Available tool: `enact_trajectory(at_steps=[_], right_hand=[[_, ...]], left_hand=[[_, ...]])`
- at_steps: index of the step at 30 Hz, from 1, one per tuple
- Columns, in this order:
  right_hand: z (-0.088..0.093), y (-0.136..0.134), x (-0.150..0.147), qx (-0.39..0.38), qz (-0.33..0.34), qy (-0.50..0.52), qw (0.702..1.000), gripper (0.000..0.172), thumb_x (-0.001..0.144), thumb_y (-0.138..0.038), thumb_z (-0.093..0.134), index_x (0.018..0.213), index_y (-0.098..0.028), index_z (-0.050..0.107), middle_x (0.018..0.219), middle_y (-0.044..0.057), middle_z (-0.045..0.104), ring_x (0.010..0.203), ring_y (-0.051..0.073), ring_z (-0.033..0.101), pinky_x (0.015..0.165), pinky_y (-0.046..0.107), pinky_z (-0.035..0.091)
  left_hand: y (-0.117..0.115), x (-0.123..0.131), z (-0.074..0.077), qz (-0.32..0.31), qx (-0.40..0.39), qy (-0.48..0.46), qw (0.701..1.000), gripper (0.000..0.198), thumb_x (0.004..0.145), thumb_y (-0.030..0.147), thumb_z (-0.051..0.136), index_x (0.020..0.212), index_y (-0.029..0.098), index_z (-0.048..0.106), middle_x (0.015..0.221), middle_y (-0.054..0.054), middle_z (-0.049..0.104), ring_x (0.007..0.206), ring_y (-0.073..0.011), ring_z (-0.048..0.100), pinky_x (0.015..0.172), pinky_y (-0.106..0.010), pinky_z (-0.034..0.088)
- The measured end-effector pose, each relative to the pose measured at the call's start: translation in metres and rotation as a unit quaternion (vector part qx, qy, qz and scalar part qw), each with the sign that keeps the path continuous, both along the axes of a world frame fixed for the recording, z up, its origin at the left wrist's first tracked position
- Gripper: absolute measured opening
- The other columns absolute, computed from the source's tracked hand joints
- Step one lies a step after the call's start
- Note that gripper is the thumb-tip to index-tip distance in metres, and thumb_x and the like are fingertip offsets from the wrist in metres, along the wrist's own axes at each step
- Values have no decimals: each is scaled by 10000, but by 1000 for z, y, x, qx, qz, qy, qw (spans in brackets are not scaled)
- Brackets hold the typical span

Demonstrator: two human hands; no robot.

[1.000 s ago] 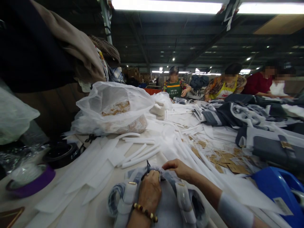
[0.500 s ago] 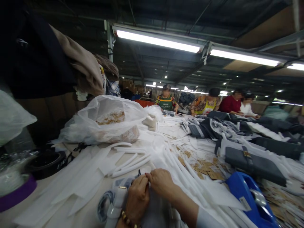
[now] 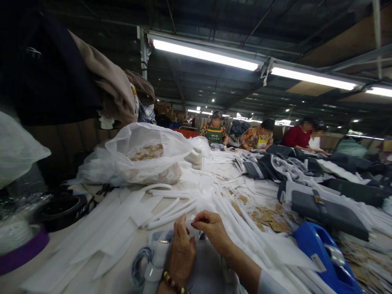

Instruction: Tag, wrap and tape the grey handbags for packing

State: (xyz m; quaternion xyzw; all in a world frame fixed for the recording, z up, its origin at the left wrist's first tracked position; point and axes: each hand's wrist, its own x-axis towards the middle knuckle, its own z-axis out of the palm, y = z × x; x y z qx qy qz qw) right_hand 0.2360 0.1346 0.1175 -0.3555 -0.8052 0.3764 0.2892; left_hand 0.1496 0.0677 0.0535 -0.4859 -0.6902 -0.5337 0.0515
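Note:
A grey-blue bag (image 3: 211, 273) with white straps (image 3: 154, 261) lies at the bottom centre of the table. My left hand (image 3: 181, 253), a bead bracelet on its wrist, rests on the bag's top edge with fingers raised and pressed together. My right hand (image 3: 212, 230) is just to its right, fingertips pinched on a small piece at the bag's top that I cannot make out. Both hands touch at the fingertips.
White foam strips (image 3: 168, 210) and sheets cover the table. A clear plastic bag of brown tags (image 3: 147, 157) sits at left, loose brown tags (image 3: 263, 218) at right, a blue tape dispenser (image 3: 324, 253) at lower right, grey bags (image 3: 327, 212) beyond. Several people work at the far end.
My hands have lifted slightly and parted a little; the left fingers now point upward while the right hand pinches. The view has barely shifted since half a second ago.

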Motion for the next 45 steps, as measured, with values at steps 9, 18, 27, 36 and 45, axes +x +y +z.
enact_trajectory(at_steps=[9, 18, 27, 36, 45], right_hand=[[-10, -32, 25, -142, 57, 188, 970, 273, 633, -217, 650, 900, -211, 597, 709, -20, 618, 600, 121, 508, 579, 246, 373], [20, -37, 27, -347, 102, 334, 870, 347, 506, -185, 766, 836, -163, 659, 581, -31, 596, 482, 68, 406, 494, 218, 301], [13, -41, 32, -324, -44, 185, 927, 518, 539, -424, 769, 930, -139, 584, 676, 6, 597, 450, 85, 488, 386, 194, 289], [10, -30, 19, -345, -71, 303, 885, 264, 494, -311, 771, 604, -162, 584, 486, -63, 455, 441, 52, 317, 422, 203, 238], [8, -43, 42, -151, -1, 202, 968, 522, 522, -249, 795, 1004, -220, 599, 811, -12, 597, 592, 103, 458, 516, 221, 362]], left_hand=[[-12, -4, 25, -57, -41, -93, 993, 110, 662, 147, 417, 603, 216, 479, 569, 1, 566, 551, -168, 557, 538, -274, 433], [-15, -1, 29, -111, -10, -162, 980, 134, 676, 235, 473, 769, 217, 569, 672, 16, 643, 621, -160, 610, 605, -264, 478], [-18, 2, 29, -128, 86, -4, 988, 186, 753, 105, 404, 761, 216, 552, 826, -15, 694, 761, -131, 652, 697, -226, 510], [-17, 5, 31, -91, 66, -89, 990, 107, 704, 137, 468, 787, 202, 481, 947, -63, 629, 706, -134, 615, 626, -251, 498], [-17, 1, 37, -117, -51, -168, 978, 105, 624, 141, 485, 680, 205, 547, 616, 5, 583, 618, -159, 574, 591, -244, 435]])
